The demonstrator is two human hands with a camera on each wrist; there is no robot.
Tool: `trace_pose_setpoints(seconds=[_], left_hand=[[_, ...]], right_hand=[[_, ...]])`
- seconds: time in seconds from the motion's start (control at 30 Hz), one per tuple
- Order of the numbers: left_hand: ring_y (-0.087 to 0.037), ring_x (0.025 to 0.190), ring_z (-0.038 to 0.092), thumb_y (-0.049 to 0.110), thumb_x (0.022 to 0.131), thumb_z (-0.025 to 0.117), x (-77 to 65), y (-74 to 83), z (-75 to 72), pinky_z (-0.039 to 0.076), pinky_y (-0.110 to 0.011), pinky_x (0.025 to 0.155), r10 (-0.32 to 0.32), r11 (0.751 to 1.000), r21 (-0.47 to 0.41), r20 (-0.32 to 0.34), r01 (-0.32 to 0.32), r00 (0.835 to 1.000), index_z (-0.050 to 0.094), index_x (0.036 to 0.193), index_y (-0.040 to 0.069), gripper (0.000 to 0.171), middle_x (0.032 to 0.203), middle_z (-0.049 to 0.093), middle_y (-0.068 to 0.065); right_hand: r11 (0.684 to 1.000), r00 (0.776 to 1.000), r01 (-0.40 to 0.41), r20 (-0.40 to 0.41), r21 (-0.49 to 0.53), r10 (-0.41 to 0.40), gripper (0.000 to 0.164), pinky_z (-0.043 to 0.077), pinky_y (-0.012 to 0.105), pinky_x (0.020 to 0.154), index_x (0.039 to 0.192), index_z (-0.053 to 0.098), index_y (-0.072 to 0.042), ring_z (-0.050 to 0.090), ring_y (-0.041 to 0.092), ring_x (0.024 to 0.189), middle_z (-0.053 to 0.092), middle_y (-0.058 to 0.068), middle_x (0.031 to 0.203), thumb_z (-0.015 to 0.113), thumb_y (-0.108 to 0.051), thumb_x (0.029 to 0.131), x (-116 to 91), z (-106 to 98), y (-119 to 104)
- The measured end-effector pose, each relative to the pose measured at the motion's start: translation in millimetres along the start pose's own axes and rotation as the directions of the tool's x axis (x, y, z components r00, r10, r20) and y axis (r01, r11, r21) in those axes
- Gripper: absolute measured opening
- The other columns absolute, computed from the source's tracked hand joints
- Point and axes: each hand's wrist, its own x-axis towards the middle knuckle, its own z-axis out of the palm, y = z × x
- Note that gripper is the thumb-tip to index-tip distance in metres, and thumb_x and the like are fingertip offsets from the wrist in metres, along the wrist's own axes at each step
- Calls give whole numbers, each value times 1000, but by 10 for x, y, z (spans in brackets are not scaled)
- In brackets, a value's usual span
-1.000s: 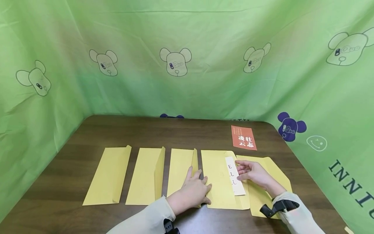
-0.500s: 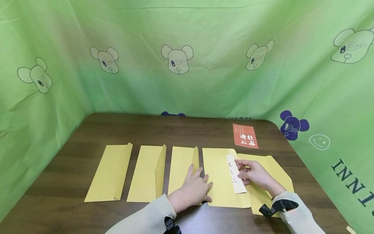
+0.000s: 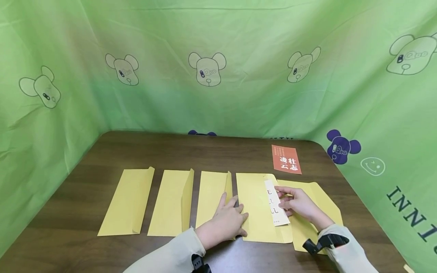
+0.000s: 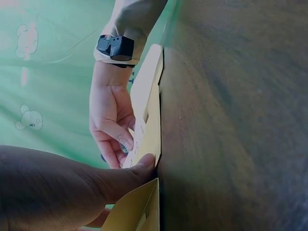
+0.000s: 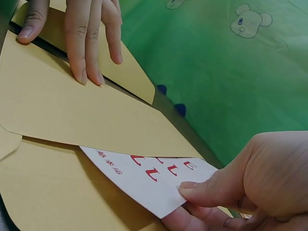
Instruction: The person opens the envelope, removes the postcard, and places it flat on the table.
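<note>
In the head view a white card (image 3: 277,212) with printed letters lies partly inside a yellow envelope (image 3: 254,197), fourth from the left. My right hand (image 3: 300,204) pinches the card's outer edge between thumb and fingers. In the right wrist view, red letters show on the card (image 5: 144,190); its other side is hidden under the envelope's front. My left hand (image 3: 228,220) has its fingers spread, their tips on that envelope's left edge, with the palm over the third envelope (image 3: 211,193).
Two more yellow envelopes, one far left (image 3: 124,204) and one beside it (image 3: 167,204), lie in the row. Another envelope (image 3: 317,193) lies under my right hand. Behind it is a red card (image 3: 286,159). A green curtain (image 3: 164,106) surrounds the brown table (image 3: 191,151).
The white card's near end sits slightly further right than half a second ago, still in my right hand's pinch. My left hand stays in place. The head view has shifted a little.
</note>
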Motion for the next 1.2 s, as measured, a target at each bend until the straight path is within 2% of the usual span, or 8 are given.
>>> trace_pose_setpoints(seconds=[0.23,0.63,0.87,1.2], left_hand=[[-21,139,39,61,82,68,-21,-14,-7,25,-51,114,8,1000,9,-31,-8,999,70,125,31,53,132,62,7],[-18,139,40,62,79,71,30,16,-44,29,-49,112,35,999,29,-27,-34,999,73,115,31,47,124,64,9],[-14,137,41,61,80,70,40,29,-77,32,-46,109,34,999,41,-35,-32,999,72,116,30,48,125,64,8],[-15,135,44,62,79,70,35,19,-20,30,-46,111,45,998,44,-43,-44,998,72,115,29,49,124,63,6]], right_hand=[[1000,1000,-1,6,-18,1,62,55,34,54,141,37,19,58,20,83,52,21,110,59,12,83,23,-4,-6],[997,1000,-3,-27,-72,1,62,50,30,51,140,40,18,56,19,78,53,19,107,60,14,82,-9,-113,1],[994,998,19,-60,-105,-25,62,47,28,49,139,41,19,56,17,78,54,18,105,60,15,80,-33,-224,-14],[990,995,18,-92,-140,-31,61,44,28,48,138,42,18,55,17,74,54,17,104,60,15,80,-37,-294,23]])
